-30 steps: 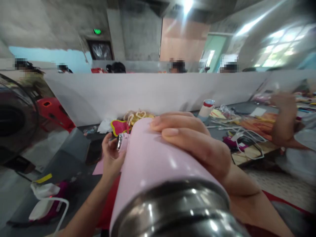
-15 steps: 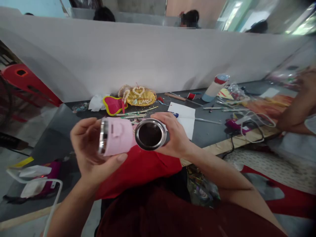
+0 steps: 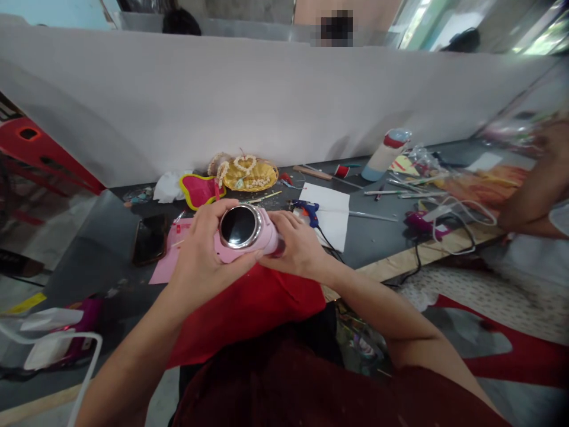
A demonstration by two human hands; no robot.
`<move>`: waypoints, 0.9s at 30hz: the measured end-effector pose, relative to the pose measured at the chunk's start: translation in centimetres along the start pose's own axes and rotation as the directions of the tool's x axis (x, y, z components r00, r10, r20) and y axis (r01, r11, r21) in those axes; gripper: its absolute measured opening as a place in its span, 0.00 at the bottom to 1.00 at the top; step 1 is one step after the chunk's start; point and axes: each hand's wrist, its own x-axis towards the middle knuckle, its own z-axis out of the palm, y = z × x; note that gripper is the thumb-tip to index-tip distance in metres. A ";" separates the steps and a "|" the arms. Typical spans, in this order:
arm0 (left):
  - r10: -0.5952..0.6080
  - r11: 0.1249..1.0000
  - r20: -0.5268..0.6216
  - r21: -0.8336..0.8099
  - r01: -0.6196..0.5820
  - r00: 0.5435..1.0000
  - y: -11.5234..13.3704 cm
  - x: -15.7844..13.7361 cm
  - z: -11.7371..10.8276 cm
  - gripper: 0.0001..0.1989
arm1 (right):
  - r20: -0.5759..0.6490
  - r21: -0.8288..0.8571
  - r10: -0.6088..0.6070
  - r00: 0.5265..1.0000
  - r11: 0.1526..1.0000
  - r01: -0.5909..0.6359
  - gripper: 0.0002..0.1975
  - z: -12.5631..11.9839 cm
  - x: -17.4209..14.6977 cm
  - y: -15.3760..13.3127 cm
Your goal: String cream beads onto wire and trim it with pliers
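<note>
Above the red cloth (image 3: 253, 302) on my lap, my left hand (image 3: 202, 255) is closed around a pink lid (image 3: 264, 232). The lid's round top is dark and glossy inside a silver ring, tilted toward me. My right hand (image 3: 302, 244) grips the tumbler (image 3: 280, 244) just behind and to the right of the lid. Lid and tumbler touch, with the lid over the tumbler's mouth. Whether the lid sits tightly on it I cannot tell. Most of the tumbler's body is hidden by the lid and my right fingers.
A phone (image 3: 150, 239) and pink paper (image 3: 164, 265) lie left of my hands. Behind are a yellow basket (image 3: 267, 184) with strung beads and a blue glue gun (image 3: 309, 209) on white paper (image 3: 335, 228). A bottle (image 3: 384, 157) stands farther right, near another person's arm (image 3: 533, 184).
The lid and the open tumbler were side by side; now they are together, with the tumbler's mouth covered. My left hand has moved right and turned the lid's top toward me.
</note>
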 end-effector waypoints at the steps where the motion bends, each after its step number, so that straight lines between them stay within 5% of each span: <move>1: 0.009 1.000 0.014 0.002 -0.009 1.000 -0.2 0.3 0.2 0.34 | -0.005 0.016 0.006 1.000 1.000 -0.006 0.33 0.1 0.0 0.2; 9: -0.015 0.976 -0.063 -0.219 0.001 0.998 -3.3 0.8 3.6 0.47 | 0.070 0.352 0.223 0.972 0.907 -0.233 0.33 -0.3 0.7 2.4; 16: -0.112 0.994 -0.096 0.000 0.113 0.989 -6.8 -2.6 4.7 0.35 | -0.168 0.369 0.422 0.891 0.865 -0.340 0.33 -3.7 4.8 14.0; 18: -0.095 0.988 -0.120 0.110 0.108 0.988 -8.2 -3.5 5.0 0.30 | -0.258 0.353 0.500 0.827 0.845 -0.400 0.33 -4.6 5.9 18.3; 24: -0.017 0.958 -0.195 0.278 0.072 0.981 -11.8 -5.1 6.1 0.24 | -0.471 0.327 0.699 0.539 0.705 -0.629 0.27 -5.3 6.7 28.8; 27: -0.017 0.952 -0.191 0.297 0.074 0.981 -12.4 -5.4 6.3 0.23 | -0.538 0.304 0.706 0.460 0.672 -0.676 0.26 -4.9 6.2 32.5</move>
